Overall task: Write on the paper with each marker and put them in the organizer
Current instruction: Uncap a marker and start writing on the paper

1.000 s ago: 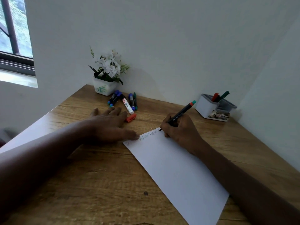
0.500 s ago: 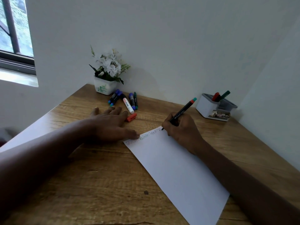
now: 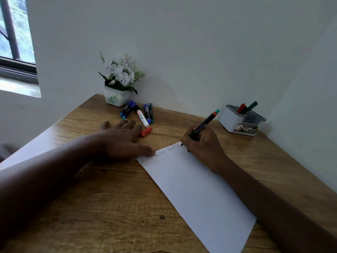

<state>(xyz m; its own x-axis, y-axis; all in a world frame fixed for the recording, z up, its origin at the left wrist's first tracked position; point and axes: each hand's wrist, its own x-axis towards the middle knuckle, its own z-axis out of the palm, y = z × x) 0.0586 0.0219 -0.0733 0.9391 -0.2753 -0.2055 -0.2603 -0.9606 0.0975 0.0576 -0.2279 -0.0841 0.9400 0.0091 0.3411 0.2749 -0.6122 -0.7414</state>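
My right hand (image 3: 202,145), gripping the pen (image 3: 204,125), has run its tip to the far corner of the paper (image 3: 197,189); left hand (image 3: 122,141) flat, thumb pinning it; I judge the organizer (image 3: 229,119) comes next.

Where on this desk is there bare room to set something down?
Bare wood between the right hand and the organizer, and in front between the left forearm and the paper. Crowded by the flower pot: loose markers, a red cap, the left hand.
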